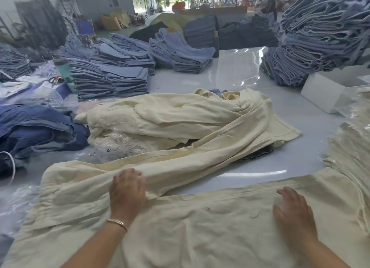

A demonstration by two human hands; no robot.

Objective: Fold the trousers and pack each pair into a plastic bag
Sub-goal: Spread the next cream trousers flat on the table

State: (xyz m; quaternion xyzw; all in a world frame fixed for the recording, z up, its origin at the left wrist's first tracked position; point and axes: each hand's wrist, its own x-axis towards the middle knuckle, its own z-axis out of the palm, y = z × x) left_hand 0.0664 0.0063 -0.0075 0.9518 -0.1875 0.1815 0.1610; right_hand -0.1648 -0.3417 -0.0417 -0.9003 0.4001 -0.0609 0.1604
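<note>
Cream trousers (200,223) lie creased on our white table (240,67). Left hand (127,189) grips a fold; right hand (292,209) rests flat, fingers apart. One more cream heap (180,115) behind.

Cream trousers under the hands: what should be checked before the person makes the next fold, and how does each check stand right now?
1. Trousers spread on the table: ok, though one leg trails away over the cream pile.
2. Cloth smooth: not ok, wrinkles show near the left hand.
3. Left hand has a hold: ok, its fingers curl over a fold of cloth.
4. Right hand steadying: ok, it lies flat on the cloth, fingers straight.
5. Room to fold: not ok, the cream pile and loose plastic bags crowd the space ahead.
6. Bag ready for this pair: cannot tell.
</note>
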